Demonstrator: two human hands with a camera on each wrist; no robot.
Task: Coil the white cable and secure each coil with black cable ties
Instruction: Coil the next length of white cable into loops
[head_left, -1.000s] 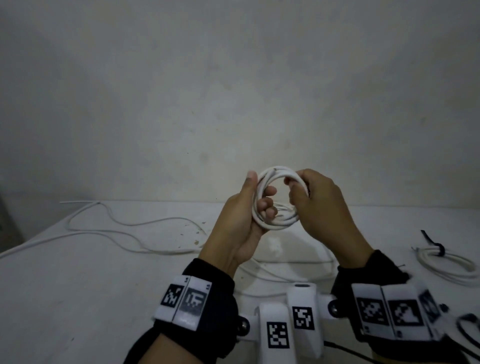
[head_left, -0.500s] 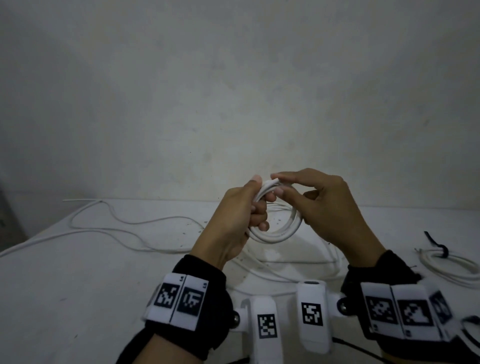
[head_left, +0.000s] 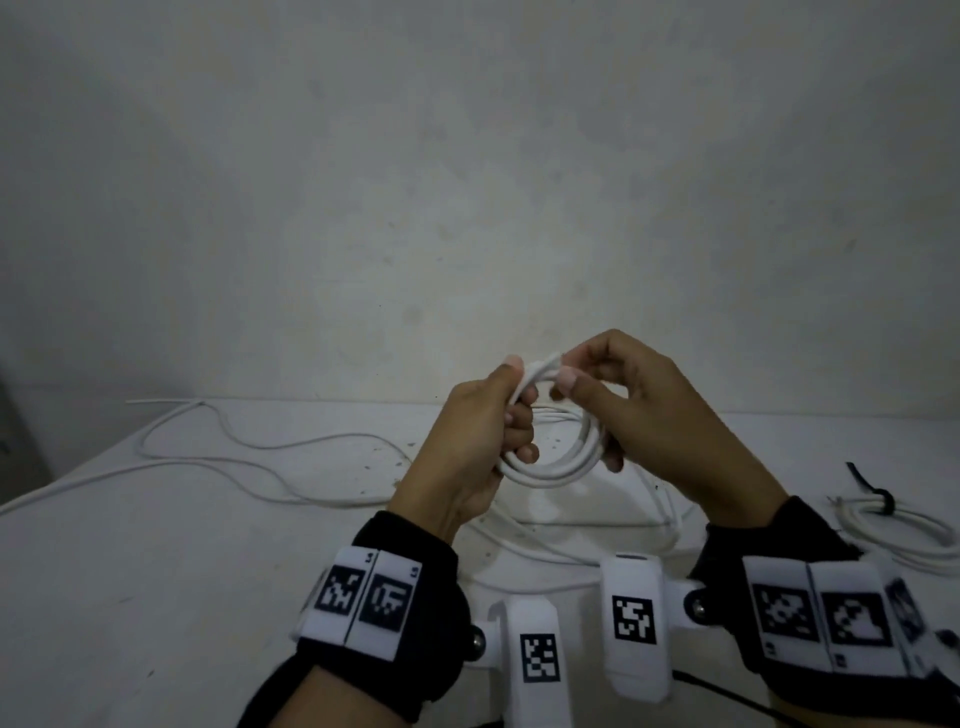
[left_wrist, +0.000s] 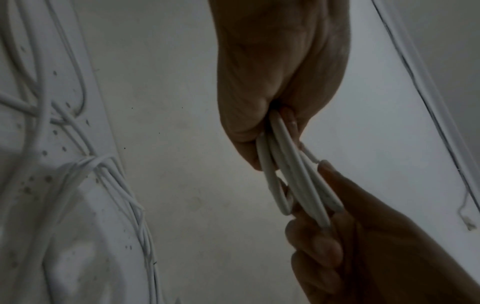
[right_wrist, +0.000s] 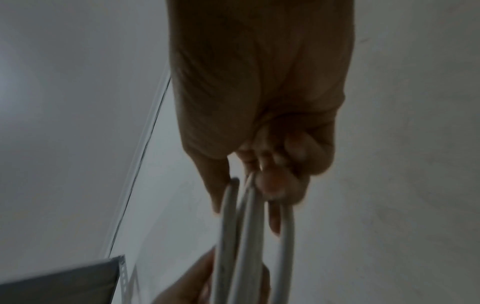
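A small coil of white cable (head_left: 558, 470) hangs in the air above the table, held by both hands. My left hand (head_left: 485, 431) grips the coil's left side, thumb on top and fingers curled through the loops (left_wrist: 291, 174). My right hand (head_left: 623, 405) pinches the coil's top between thumb and forefinger, the other fingers curled at its right side (right_wrist: 249, 216). The rest of the white cable (head_left: 249, 452) trails loose over the table to the left. No black tie is in either hand.
A finished white coil (head_left: 904, 530) bound with a black tie (head_left: 878, 496) lies on the white table (head_left: 156, 571) at the right. More loose cable loops (head_left: 597, 530) lie under the hands. A plain wall stands close behind. A dark grey object (right_wrist: 59, 283) shows in the right wrist view.
The coil has tilted from upright and facing me to hanging lower and flatter. My right hand went from gripping the coil's right side to pinching its top. Both hands drifted slightly right.
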